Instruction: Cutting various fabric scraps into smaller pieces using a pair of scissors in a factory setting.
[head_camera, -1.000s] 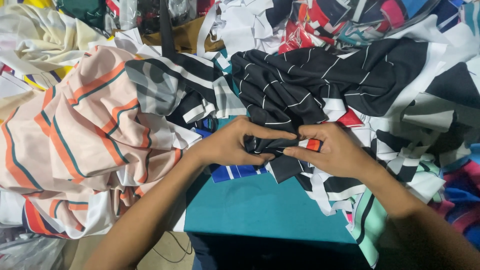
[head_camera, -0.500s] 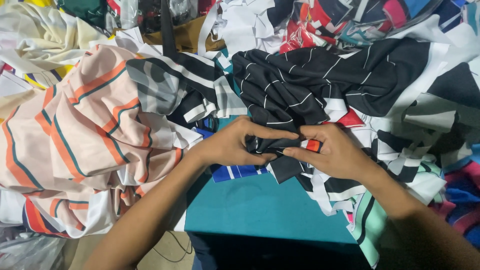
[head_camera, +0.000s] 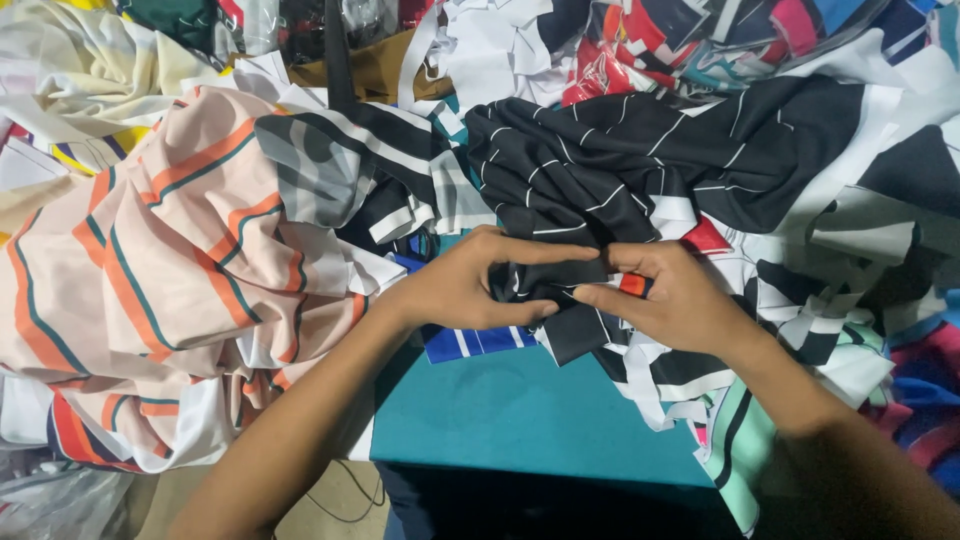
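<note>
Basically both hands met on one edge of the black cloth (head_camera: 640, 165), a dark fabric with thin white lines, at the near end of that piece, just above the teal table (head_camera: 530, 415). Left hand (head_camera: 470, 290) sat just left of the gathered edge, thumb below and fingers curled over the top, pinching the fold. Right hand (head_camera: 675, 300) sat just right of it, thumb and forefinger closed on the same edge; a small red-orange bit (head_camera: 632, 284) showed at its fingers, and I could not tell whether it was a tool, a tag or more fabric. The two hands were near touching across the fold, about equally close to it, so neither was clearly nearer. From the pinch, the black cloth spread away from the hands and to the right, its long axis running roughly left-right across the pile; the held edge was the lowest part, hanging toward the table. Left of the black cloth lay the peach striped cloth (head_camera: 170, 270), well apart from the hands; a blue striped scrap (head_camera: 475, 342) lay just under the left hand. Versus the earlier frames: almost no change. Both hands stayed on the same fold at the same place relative to the black cloth, pinches unchanged, and the pile around them did not shift.
</note>
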